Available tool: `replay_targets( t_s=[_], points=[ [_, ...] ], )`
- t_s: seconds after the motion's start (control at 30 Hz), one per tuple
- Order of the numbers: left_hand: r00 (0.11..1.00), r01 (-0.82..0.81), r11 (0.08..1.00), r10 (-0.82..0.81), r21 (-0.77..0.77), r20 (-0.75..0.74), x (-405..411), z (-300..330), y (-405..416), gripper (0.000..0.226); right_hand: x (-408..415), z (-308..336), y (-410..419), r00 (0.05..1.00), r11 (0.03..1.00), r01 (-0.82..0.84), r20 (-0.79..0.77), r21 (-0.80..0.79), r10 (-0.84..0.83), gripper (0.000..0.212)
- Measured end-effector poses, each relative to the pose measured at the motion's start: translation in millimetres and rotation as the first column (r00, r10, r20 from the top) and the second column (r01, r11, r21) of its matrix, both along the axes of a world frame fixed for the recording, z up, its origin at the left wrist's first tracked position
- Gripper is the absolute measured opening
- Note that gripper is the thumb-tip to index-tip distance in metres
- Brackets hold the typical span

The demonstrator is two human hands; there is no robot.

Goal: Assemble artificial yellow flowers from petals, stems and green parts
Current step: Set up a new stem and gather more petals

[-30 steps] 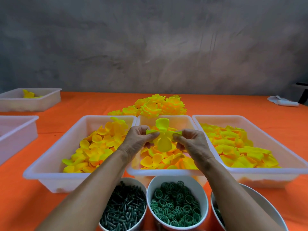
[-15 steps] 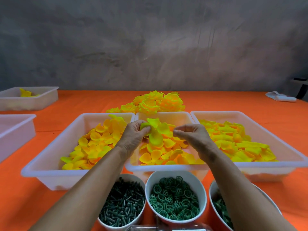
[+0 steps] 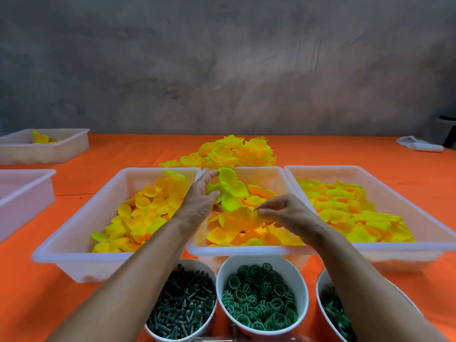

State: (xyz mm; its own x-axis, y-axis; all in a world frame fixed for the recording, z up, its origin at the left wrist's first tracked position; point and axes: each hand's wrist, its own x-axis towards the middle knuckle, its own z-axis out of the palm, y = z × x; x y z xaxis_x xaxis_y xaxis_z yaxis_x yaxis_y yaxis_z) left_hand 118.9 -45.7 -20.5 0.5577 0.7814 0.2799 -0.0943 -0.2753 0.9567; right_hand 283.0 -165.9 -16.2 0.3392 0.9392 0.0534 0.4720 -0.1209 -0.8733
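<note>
My left hand (image 3: pixel 199 201) holds a yellow-green petal piece (image 3: pixel 229 191) with several lobes above the middle white tray (image 3: pixel 246 250). My right hand (image 3: pixel 288 213) is lower and to the right, its fingertips pinched on an orange-yellow petal piece (image 3: pixel 240 219) from the pile in that tray. Three white trays side by side hold yellow and orange petals. Finished yellow flowers (image 3: pixel 229 153) are heaped behind the trays.
A bowl of dark green stems (image 3: pixel 182 307), a bowl of green ring parts (image 3: pixel 259 299) and a third bowl (image 3: pixel 333 314) stand at the near edge. The left tray (image 3: pixel 74 257) and right tray (image 3: pixel 419 248) flank the middle one. Two more white trays (image 3: pixel 27 191) sit far left; a white cloth (image 3: pixel 419 145) lies far right.
My hands have parted: the left kept the yellow-green petal piece and lifted it, while the right let go of it and dropped to the tray, pinching an orange-yellow petal piece.
</note>
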Motion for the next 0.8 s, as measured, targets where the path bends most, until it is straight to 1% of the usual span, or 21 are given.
replay_targets(
  t_s=[0.07, 0.13, 0.3, 0.37, 0.5, 0.63, 0.7, 0.8],
  points=[
    [1.000, 0.007, 1.000, -0.007, -0.016, 0.001, 0.3, 0.0, 0.0, 0.050, 1.2, -2.6, 1.6, 0.992, 0.996, 0.088, -0.092, 0.024, -0.086, 0.006],
    [1.000, 0.018, 0.999, -0.018, -0.033, -0.001, 0.3, 0.9, -0.7, 0.051, 1.4, -4.1, 1.8, 0.980, 0.991, 0.130, -0.159, 0.033, -0.123, 0.009],
    [0.999, -0.023, 1.000, 0.023, -0.011, -0.030, 1.8, 0.8, 0.3, 0.031, 4.5, -6.5, 2.5, 0.945, 0.977, 0.199, -0.280, 0.075, -0.171, 0.015],
    [0.999, -0.033, 0.999, 0.033, -0.019, -0.029, 2.2, 0.1, 0.7, 0.029, 6.4, -7.6, 2.5, 0.920, 0.968, 0.235, -0.343, 0.093, -0.190, 0.016],
    [0.996, -0.065, 0.998, 0.066, 0.020, -0.053, 2.4, -1.9, 2.8, 0.024, 8.2, -8.4, 2.5, 0.887, 0.965, 0.250, -0.419, 0.075, -0.197, 0.017],
    [0.997, -0.060, 0.998, 0.061, 0.026, -0.053, 2.1, -3.4, 4.0, 0.023, 8.3, -7.7, 4.6, 0.848, 0.965, 0.254, -0.495, 0.061, -0.192, 0.013],
    [0.998, -0.043, 0.999, 0.044, 0.023, -0.043, 2.3, -4.1, 4.1, 0.024, 8.5, -6.7, 3.7, 0.824, 0.963, 0.256, -0.540, 0.083, -0.172, 0.011],
    [0.999, -0.042, 0.999, 0.042, 0.003, -0.026, 2.3, -4.8, 4.5, 0.021, 8.5, -5.1, 1.0, 0.803, 0.960, 0.243, -0.584, 0.139, -0.119, 0.017]
  ],
)
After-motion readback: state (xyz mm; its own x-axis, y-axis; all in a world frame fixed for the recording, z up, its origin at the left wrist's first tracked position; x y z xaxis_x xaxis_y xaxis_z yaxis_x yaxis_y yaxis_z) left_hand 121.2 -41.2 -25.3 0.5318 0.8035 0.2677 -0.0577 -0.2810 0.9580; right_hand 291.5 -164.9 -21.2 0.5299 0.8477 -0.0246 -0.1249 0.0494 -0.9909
